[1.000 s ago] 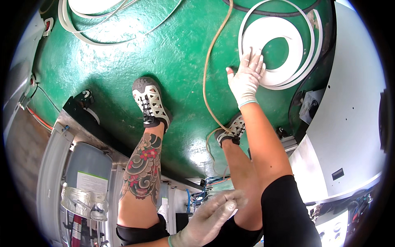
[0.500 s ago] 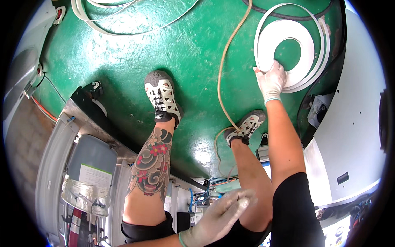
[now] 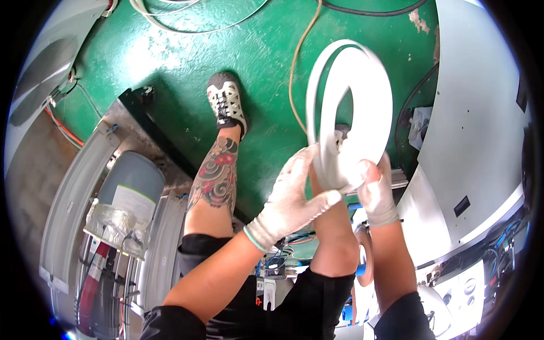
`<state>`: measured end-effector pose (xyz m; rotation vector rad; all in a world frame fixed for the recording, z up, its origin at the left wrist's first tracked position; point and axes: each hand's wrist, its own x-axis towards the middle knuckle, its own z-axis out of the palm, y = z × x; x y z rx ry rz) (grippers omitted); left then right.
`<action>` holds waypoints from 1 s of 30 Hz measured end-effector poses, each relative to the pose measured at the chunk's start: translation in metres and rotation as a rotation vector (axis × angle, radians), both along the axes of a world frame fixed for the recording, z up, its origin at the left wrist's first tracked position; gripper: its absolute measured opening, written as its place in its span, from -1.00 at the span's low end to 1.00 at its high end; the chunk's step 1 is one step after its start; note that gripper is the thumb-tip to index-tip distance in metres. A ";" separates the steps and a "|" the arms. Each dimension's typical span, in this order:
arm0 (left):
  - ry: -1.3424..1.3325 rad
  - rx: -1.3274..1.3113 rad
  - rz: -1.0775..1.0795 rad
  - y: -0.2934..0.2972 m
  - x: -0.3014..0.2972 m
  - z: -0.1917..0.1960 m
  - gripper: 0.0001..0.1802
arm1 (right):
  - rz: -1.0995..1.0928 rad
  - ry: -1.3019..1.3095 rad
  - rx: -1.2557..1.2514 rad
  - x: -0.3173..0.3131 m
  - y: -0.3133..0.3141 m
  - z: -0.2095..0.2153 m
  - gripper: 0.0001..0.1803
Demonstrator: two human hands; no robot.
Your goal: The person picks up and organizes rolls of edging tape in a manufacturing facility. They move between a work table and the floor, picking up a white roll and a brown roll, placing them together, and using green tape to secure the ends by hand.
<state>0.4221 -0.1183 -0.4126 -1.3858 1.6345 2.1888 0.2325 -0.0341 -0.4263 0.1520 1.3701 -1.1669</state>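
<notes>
A flat coil of white strip (image 3: 375, 107) is lifted off the floor and tilted, with a looser outer loop at its left. It is slightly blurred. My right hand (image 3: 375, 190), in a white glove with a bare thumb tip, grips the coil's lower right edge. My left hand (image 3: 286, 201), gloved too, is open beside the lower left edge, thumb stretched away from the fingers. Its fingertips come right up to the outer loop; whether they touch it, I cannot tell.
Loops of white strip (image 3: 198, 31) lie on the green floor (image 3: 175, 79) at the far left. A tan hose (image 3: 294, 73) runs down the middle, with a black hose (image 3: 374, 13) beyond. A pale machine panel (image 3: 481, 113) stands at the right; a grey container (image 3: 133, 178) is at the left.
The coil has come up off the floor toward me in my right hand, tilting as it rose. My left hand has moved up and forward to its left side, fingers now spread.
</notes>
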 end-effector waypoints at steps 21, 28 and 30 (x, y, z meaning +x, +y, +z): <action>0.212 0.776 0.915 -0.028 0.058 0.180 -0.45 | 0.327 0.439 0.083 0.109 0.034 0.191 -0.21; 0.289 0.808 1.061 -0.040 0.081 0.206 -0.32 | -0.571 -0.418 0.550 0.132 0.152 0.133 -0.49; 0.213 0.855 1.082 -0.042 0.091 0.212 -0.37 | -0.569 -0.653 0.349 0.112 0.095 0.131 -0.37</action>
